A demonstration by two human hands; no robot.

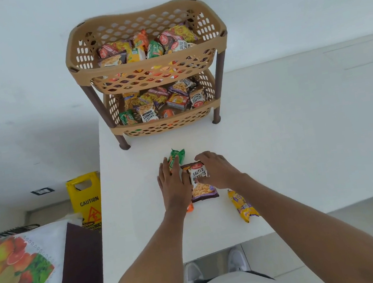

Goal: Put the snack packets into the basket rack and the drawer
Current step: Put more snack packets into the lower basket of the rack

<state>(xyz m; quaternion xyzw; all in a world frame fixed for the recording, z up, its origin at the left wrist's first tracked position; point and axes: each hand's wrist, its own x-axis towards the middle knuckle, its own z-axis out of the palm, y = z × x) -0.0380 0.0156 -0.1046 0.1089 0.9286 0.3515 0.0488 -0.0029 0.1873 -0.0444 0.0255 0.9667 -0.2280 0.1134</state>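
On bench (279, 151) below basket rack (148, 57): left hand (174, 186) flat, fingers together on green packet (177, 157); right hand (216, 169) fingers spread, pinning peanuts packet (200, 185), probably gathering both for one grab.

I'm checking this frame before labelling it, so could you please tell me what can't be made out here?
- Head view: orange packet, mostly hidden under the left hand.
- Green packet: print too small, partly covered by fingers.
- Yellow packet: partly behind the right forearm.
- The drawer: cannot be identified.
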